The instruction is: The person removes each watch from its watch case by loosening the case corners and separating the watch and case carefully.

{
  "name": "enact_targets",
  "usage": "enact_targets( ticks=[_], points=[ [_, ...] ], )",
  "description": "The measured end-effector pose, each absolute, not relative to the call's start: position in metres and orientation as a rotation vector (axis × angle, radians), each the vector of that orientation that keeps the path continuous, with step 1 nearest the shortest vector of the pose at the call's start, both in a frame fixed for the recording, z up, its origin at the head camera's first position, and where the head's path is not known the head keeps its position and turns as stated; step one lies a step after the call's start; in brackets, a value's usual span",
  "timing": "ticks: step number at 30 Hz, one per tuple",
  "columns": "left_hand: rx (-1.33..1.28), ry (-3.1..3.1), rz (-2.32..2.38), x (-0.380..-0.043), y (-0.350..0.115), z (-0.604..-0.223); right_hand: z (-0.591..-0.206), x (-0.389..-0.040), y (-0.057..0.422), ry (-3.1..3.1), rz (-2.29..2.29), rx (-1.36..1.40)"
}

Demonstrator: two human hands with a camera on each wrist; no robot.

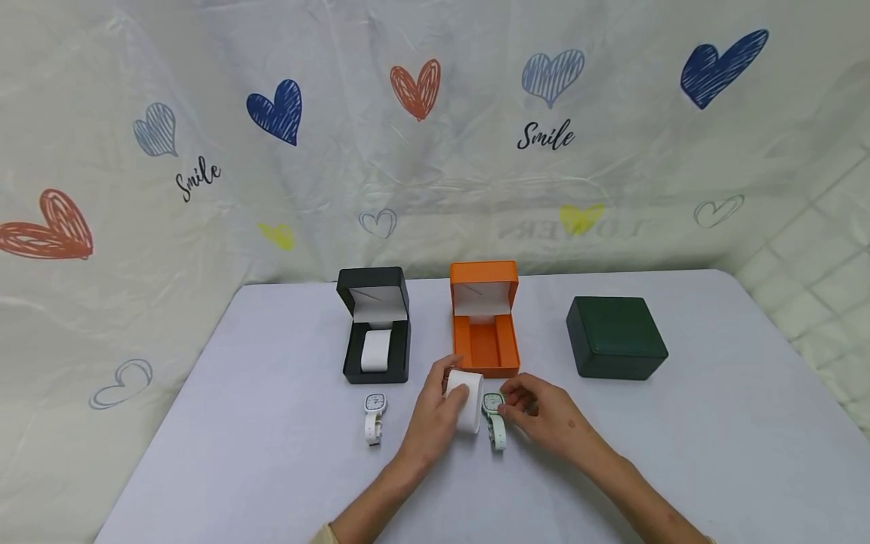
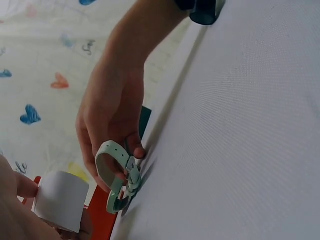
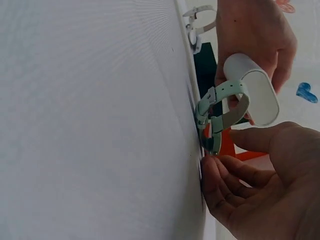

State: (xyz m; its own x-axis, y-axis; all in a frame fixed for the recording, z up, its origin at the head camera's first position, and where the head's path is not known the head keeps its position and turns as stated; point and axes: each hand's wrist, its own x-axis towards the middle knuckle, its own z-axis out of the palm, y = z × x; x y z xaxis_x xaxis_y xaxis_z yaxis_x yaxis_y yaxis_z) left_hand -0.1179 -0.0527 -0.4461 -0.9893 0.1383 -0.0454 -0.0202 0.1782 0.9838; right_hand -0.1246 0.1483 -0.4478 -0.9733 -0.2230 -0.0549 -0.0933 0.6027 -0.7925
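My left hand [image 1: 433,419] grips a white watch cushion [image 1: 470,404] between thumb and fingers, just in front of an open orange watch box [image 1: 510,370]. Beside the cushion, on the table, is a pale green watch [image 1: 498,431] with its strap buckled into a loop. My right hand [image 1: 550,417] is at the right edge of its case, thumb and fingertips bent toward it. In the right wrist view a gap shows between thumb [image 3: 255,138] and fingers, close to the watch; firm contact is unclear. No cushion sits in the orange box.
An open black watch box [image 1: 353,370] with a white cushion [image 1: 376,350] stands at the back left. Before it lies a white watch [image 1: 374,418]. A closed dark green box [image 1: 617,336] is at the back right, and a heart-printed curtain [image 1: 476,166] hangs behind the table.
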Motion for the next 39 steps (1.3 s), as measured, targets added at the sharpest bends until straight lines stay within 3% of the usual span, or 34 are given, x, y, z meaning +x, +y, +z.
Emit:
enact_targets(
  ticks=[10,20,39],
  points=[
    [0.095,2.259,2.010,-0.121,-0.047,-0.442,-0.433,-0.127,0.157,2.710,-1.276,-0.257],
    [0.067,2.190,2.072,-0.130,-0.041,-0.440,-0.411,-0.136,0.172,2.517,-1.562,-0.439],
    [0.054,2.101,2.184,-0.138,-0.027,-0.433,-0.414,-0.140,0.162,2.510,-1.698,-0.474]
  ],
)
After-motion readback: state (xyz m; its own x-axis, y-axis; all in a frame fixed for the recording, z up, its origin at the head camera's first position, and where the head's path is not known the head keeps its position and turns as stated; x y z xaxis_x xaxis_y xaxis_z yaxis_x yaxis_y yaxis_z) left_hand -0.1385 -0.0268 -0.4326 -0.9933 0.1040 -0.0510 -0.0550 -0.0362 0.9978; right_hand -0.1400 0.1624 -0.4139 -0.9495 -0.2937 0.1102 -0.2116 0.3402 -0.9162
